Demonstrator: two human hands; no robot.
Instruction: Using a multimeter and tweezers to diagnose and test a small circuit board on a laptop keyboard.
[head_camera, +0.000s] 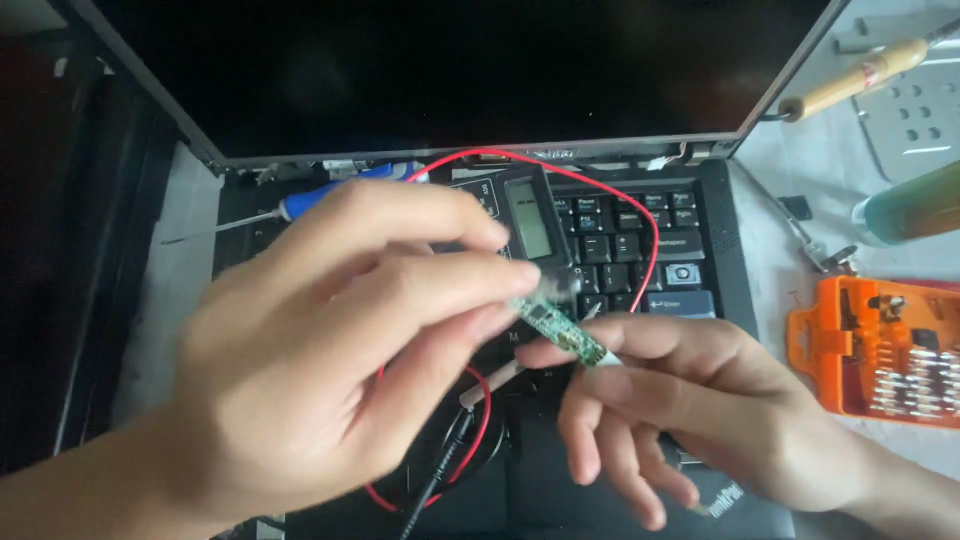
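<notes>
Both hands pinch a small green circuit board over an open laptop.
Left hand (330, 340) fingertips close on the circuit board's (565, 335) upper end; right hand (690, 400) thumb and forefinger grip its lower end, above the keyboard (640, 240), red wire (650, 230) looping around.

Both the left hand (330, 340) and the right hand (680, 400) pinch a small green circuit board (562, 333) above a laptop (640, 240).

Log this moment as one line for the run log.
left hand: holds circuit strip | right hand: holds strip's other end | under: laptop, multimeter, red lead
</notes>
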